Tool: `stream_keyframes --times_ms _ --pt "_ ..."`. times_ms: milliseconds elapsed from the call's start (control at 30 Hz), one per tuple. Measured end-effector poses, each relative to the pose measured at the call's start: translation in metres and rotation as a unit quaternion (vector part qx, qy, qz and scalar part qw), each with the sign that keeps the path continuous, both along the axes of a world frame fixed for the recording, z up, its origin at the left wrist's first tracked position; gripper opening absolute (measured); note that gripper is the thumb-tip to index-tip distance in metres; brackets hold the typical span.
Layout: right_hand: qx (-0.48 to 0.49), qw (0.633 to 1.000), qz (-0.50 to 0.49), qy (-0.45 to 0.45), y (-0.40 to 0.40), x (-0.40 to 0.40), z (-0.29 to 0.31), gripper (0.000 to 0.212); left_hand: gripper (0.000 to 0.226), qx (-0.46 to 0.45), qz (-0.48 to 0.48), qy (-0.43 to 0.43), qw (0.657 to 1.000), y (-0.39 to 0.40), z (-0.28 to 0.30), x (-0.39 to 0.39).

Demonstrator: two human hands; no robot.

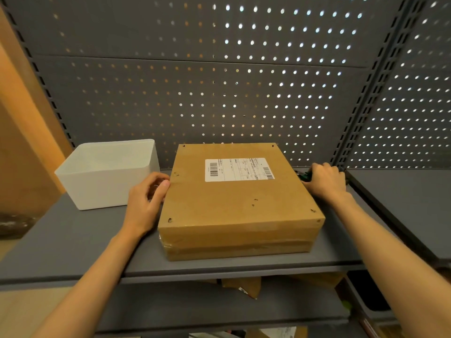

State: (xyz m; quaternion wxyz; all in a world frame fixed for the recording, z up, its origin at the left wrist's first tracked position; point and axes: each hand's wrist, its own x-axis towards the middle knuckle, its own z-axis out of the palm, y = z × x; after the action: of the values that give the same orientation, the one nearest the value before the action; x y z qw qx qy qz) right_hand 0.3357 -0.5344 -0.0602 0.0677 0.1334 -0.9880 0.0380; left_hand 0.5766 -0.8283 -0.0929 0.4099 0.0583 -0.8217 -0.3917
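A flat brown cardboard box with a white shipping label lies on the grey metal shelf. My left hand is at the box's left side, fingers loosely curled around nothing, with the thumb tip touching the top edge. My right hand is at the box's far right side, back of the hand up and fingers curled down. A small dark green thing shows at its fingertips. Whether those fingers grip it or the box is hidden.
An empty white plastic bin stands to the left of the box. A grey pegboard back wall and a slotted upright close off the rear. A neighbouring shelf lies to the right. Lower shelves hold brown packages.
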Motion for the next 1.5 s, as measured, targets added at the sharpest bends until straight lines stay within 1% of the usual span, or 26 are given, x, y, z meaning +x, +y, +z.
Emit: stream_keyframes --times_ms 100,167,300,400,500,567,600,667,700,733,767,800,833,867,900,967,1033,1067,1100,1167,1200,1233,1367,1500 --pt "-0.032 0.999 -0.017 -0.028 -0.003 0.002 -0.005 0.059 0.026 -0.002 0.001 0.0 1.0 0.001 0.001 0.0" --pt "-0.047 0.998 -0.024 -0.037 -0.003 0.005 -0.006 0.057 0.026 -0.002 0.002 -0.001 1.0 0.001 0.002 0.001" --pt "-0.046 0.998 -0.019 -0.024 -0.002 0.011 -0.008 0.05 0.026 -0.004 0.002 0.002 1.0 0.002 0.004 0.001" --pt "-0.046 0.999 -0.013 -0.011 0.001 0.013 -0.012 0.051 0.026 0.0 -0.002 0.001 1.0 0.003 0.005 0.002" --pt "-0.054 0.998 -0.009 -0.018 0.004 0.013 -0.012 0.053 0.025 0.007 -0.003 -0.002 1.0 0.004 0.006 0.002" --pt "-0.078 0.997 -0.001 -0.016 0.006 0.012 -0.011 0.053 0.026 0.011 -0.004 -0.004 1.0 0.004 0.006 0.003" --pt "-0.108 0.994 0.007 -0.008 0.007 0.012 -0.009 0.052 0.027 0.013 -0.005 -0.008 1.0 0.004 0.006 0.003" --pt "-0.204 0.978 0.035 -0.003 0.008 0.014 -0.003 0.048 0.028 0.022 -0.005 -0.019 1.0 0.005 0.007 0.004" --pt "-0.264 0.963 0.046 -0.018 0.008 0.017 0.002 0.045 0.029 0.027 -0.006 -0.025 0.999 0.005 0.008 0.005" --pt "-0.333 0.94 0.054 -0.054 0.007 0.021 0.008 0.044 0.031 0.032 -0.008 -0.032 0.999 0.006 0.009 0.006" --pt "-0.408 0.904 0.06 -0.11 0.004 0.027 0.016 0.043 0.032 0.04 -0.01 -0.04 0.998 0.006 0.01 0.007" --pt "-0.478 0.858 0.059 -0.178 0.002 0.034 0.023 0.044 0.033 0.051 -0.015 -0.051 0.997 0.006 0.012 0.009" --pt "-0.523 0.815 0.054 -0.243 0.0 0.041 0.031 0.045 0.03 0.067 -0.02 -0.067 0.995 0.007 0.013 0.011" --pt "-0.533 0.792 0.048 -0.294 -0.001 0.046 0.037 0.046 0.027 0.091 -0.029 -0.086 0.992 0.009 0.015 0.013" --pt "-0.518 0.786 0.048 -0.333 -0.001 0.05 0.04 0.047 0.024 0.129 -0.038 -0.106 0.985 0.012 0.018 0.016" --pt "-0.48 0.786 0.058 -0.387 -0.002 0.058 0.043 0.049 0.027 0.216 -0.065 -0.157 0.962 0.02 0.025 0.02" --pt "-0.45 0.789 0.067 -0.412 -0.002 0.064 0.04 0.061 0.029 0.265 -0.083 -0.206 0.938 0.028 0.033 0.024" --pt "-0.443 0.789 0.071 -0.42 -0.002 0.067 0.038 0.066 0.028 0.283 -0.095 -0.216 0.93 0.032 0.036 0.025" --pt "-0.438 0.789 0.072 -0.425 -0.003 0.071 0.037 0.063 0.027 0.304 -0.105 -0.222 0.921 0.033 0.037 0.026" --pt "-0.442 0.782 0.061 -0.435 -0.002 0.081 0.037 0.043 0.025 0.353 -0.115 -0.227 0.9 0.038 0.038 0.029" --pt "-0.448 0.778 0.05 -0.437 -0.002 0.087 0.037 0.038 0.024 0.377 -0.116 -0.226 0.891 0.041 0.038 0.031" --pt "-0.451 0.777 0.046 -0.437 0.0 0.09 0.037 0.037 0.023 0.391 -0.115 -0.224 0.885 0.043 0.037 0.032" --pt "-0.475 0.773 0.054 -0.417 0.004 0.104 0.037 0.047 0.024 0.409 -0.107 -0.201 0.883 0.051 0.041 0.035" --pt "-0.535 0.747 0.07 -0.388 0.012 0.118 0.04 0.049 0.018 0.405 -0.105 -0.171 0.892 0.058 0.045 0.04"
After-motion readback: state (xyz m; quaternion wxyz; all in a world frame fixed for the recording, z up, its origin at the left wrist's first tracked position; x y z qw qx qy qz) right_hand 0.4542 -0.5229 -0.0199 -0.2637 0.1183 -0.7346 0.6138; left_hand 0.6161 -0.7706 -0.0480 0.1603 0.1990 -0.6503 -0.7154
